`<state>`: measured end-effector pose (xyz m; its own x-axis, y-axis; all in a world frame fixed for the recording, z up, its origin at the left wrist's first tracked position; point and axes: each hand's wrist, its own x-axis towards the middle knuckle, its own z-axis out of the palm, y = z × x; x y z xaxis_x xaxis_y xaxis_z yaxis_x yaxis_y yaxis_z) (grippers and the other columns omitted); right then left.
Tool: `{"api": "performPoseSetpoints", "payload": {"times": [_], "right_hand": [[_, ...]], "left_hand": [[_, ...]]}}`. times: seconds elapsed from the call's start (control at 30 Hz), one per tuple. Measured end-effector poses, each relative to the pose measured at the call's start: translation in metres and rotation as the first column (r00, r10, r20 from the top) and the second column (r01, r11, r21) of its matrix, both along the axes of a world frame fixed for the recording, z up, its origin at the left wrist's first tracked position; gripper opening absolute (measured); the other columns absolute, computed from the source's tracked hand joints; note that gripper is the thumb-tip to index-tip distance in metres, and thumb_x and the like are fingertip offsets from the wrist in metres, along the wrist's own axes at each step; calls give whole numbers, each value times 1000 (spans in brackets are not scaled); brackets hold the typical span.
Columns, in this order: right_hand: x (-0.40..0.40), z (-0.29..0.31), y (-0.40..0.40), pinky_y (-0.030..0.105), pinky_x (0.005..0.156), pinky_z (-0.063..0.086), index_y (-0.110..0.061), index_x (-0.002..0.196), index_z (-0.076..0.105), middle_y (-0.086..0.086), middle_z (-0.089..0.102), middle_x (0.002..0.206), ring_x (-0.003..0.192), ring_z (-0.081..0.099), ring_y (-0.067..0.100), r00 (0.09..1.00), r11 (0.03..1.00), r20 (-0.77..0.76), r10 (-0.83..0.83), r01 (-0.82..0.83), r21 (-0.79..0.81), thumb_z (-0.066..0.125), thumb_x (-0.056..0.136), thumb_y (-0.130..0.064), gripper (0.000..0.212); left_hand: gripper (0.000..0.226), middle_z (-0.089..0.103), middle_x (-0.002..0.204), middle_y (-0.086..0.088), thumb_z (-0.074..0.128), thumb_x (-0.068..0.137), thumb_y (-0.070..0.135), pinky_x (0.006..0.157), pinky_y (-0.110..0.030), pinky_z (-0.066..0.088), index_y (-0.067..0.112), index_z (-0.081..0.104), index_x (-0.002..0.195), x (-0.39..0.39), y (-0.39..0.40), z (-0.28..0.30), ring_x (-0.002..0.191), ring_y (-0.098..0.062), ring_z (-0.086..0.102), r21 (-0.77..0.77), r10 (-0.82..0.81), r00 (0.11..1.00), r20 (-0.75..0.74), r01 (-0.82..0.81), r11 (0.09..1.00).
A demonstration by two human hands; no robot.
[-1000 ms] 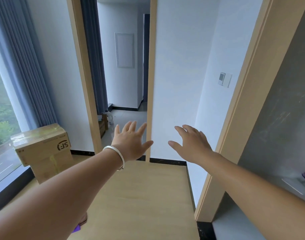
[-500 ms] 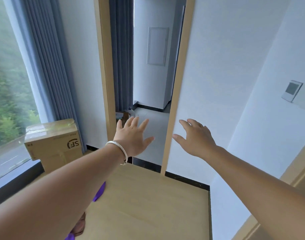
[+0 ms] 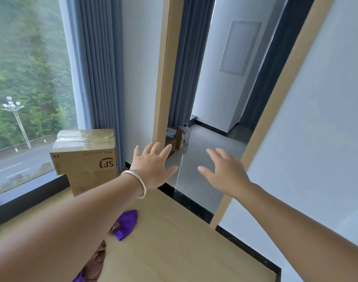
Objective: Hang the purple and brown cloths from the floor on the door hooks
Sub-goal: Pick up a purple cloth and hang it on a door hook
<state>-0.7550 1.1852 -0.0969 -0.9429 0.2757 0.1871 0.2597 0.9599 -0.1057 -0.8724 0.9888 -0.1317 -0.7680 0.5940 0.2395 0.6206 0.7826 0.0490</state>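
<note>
Left hand (image 3: 151, 169) fingers spread, holding nothing, smooth metal bangle (image 3: 135, 180) at wrist, right hand (image 3: 225, 171) likewise splayed and bare, crumpled purple cloth (image 3: 126, 223) and brown cloth (image 3: 95, 261) on pale wood floor (image 3: 184, 241) near left (both partly hidden by forearm), taped cardboard box (image 3: 84, 157) beyond.

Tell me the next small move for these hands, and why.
Probably lower the left hand to the purple cloth on the wood floor and grip it. Both hands, the right hand too, are open and hold nothing, and both the purple and the brown cloth lie on the floor, partly hidden under the left forearm. No hooks are in view.
</note>
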Motion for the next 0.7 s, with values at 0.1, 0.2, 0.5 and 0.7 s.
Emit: {"api": "performPoseSetpoints", "payload": {"times": [0.1, 0.2, 0.5, 0.7], "right_hand": [[-88, -8, -2, 44, 114, 18, -26, 150, 23, 3, 23, 157, 144, 19, 20, 996, 998, 50, 67, -68, 14, 39, 93, -61, 69], [-173, -21, -13, 44, 114, 15, -27, 151, 21, 2, 21, 157, 145, 17, 19, 986, 991, 97, 134, -136, 14, 38, 93, -61, 69], [-345, -91, -108, 46, 118, 13, -21, 152, 19, -1, 21, 158, 145, 16, 18, 866, 893, 234, 442, -449, -26, 37, 93, -62, 74], [-410, -155, -162, 46, 118, 16, -22, 151, 24, -4, 28, 154, 143, 21, 16, 709, 760, 319, 629, -647, -62, 42, 92, -60, 72]], "left_hand": [[72, 15, 158, -3, 21, 90, 70, 115, -60, 7, 35, 2, 149, -75, -10, -16, 147, -26, 5, 32, 63, 997, 34, -64, 997], [71, 13, 159, -3, 20, 89, 70, 116, -58, 9, 37, -1, 149, -143, -30, -32, 148, -24, 4, 73, 154, 985, 78, -160, 984], [72, 14, 159, -3, 21, 90, 69, 117, -54, 6, 35, 2, 151, -232, -151, -106, 147, -22, 6, 19, 483, 844, 234, -501, 866], [72, 17, 159, -6, 28, 90, 67, 115, -55, 10, 34, 11, 151, -235, -221, -170, 146, -22, 10, -102, 705, 627, 330, -719, 687]]}}
